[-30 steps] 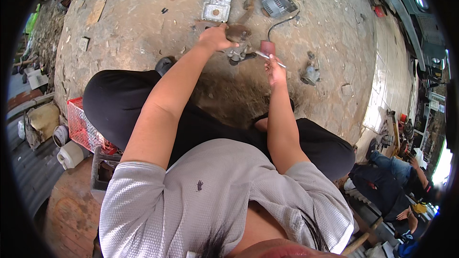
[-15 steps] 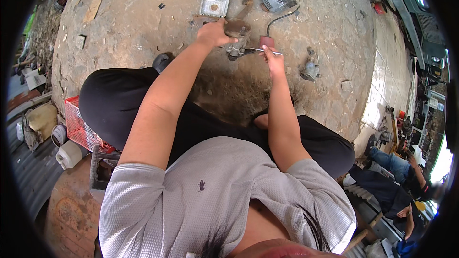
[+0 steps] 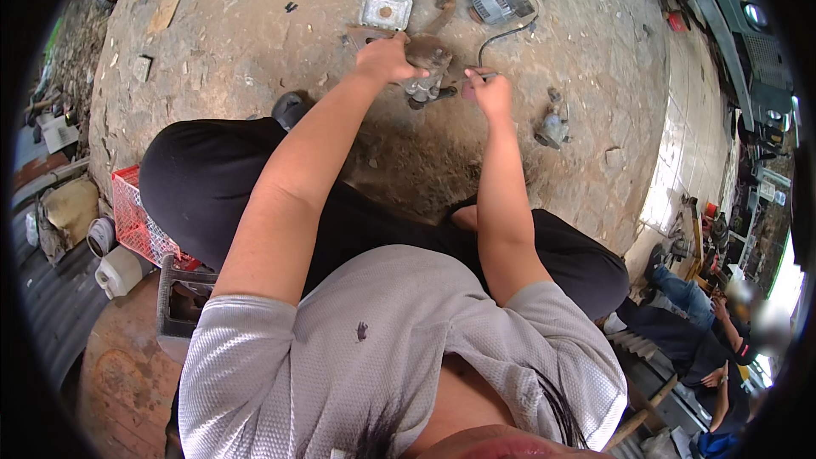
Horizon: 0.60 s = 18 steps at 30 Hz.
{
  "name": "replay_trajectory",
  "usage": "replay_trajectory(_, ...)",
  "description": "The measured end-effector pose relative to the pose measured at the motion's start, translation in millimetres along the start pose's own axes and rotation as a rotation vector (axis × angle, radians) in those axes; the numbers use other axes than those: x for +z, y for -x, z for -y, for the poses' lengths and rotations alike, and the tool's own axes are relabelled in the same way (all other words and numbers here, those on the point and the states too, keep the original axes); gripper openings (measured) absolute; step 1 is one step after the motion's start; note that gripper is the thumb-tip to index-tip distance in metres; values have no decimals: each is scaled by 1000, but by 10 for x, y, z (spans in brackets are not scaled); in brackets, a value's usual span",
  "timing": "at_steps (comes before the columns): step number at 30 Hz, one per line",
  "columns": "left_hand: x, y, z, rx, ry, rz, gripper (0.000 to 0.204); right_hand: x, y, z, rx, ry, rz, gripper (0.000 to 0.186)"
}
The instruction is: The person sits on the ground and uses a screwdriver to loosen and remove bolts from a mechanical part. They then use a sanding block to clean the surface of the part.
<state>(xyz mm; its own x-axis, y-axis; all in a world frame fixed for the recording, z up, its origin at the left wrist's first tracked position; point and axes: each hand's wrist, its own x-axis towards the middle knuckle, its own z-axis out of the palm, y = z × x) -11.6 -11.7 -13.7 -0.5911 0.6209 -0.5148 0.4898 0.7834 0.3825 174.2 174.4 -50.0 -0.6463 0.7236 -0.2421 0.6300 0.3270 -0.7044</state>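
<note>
Across the stained floor (image 3: 586, 51), the left hand (image 3: 389, 60) is resting with thumb spread against a grimy metal part (image 3: 432, 54) at its right, while the right hand (image 3: 491, 92) is pinching a slim tool (image 3: 487, 76).

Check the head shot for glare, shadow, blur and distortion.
Head view: fisheye bends the corrugated sheet near the left rim, corners black; head view: glare on the pale tiles, right of centre; head view: dark shadow on the floor between the legs; head view: left hand reads clearly, right hand too, but its slim tool is hard to make out.
</note>
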Motion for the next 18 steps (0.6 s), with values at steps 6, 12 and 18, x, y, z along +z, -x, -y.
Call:
replay_trajectory(6, -23, -33, 19, 16, 17, 39, 114, 26, -40, -79, 63, -326, 191, 25)
replay_trajectory(12, -66, -3, -18, -34, -14, 30, 107, 153, -49, 172, -281, 156, 246, 27)
replay_trajectory(18, -59, 15, -10, -5, 28, 28, 106, 57, -134, -219, -8, 101, -9, 27)
